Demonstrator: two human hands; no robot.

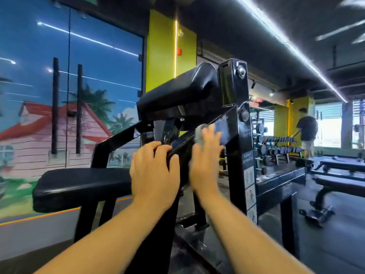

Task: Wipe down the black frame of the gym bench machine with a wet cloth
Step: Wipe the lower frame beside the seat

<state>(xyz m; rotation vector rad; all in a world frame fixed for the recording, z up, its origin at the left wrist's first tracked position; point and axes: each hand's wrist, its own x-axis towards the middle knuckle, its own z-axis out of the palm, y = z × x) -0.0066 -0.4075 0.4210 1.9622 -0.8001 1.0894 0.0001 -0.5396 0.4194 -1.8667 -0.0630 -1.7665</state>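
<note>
To steady the stroke, the left hand (153, 171) curled its fingers over the sloping bar of the black frame (234, 115), while the blurred right hand (206, 155), fingers apparently straight together, pressed the wet cloth (199, 133) flat against that bar.

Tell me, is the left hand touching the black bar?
Touching. The head view shows the left hand with fingers curled over the slanted black frame bar.

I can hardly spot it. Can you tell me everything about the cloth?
The cloth is small, pale grey-white and blurred. It looks crumpled. The right hand presses it flat-fingered against the shiny black frame, just below the padded roll. Only its upper edge shows past the fingers; its wetness can't be judged.
</note>
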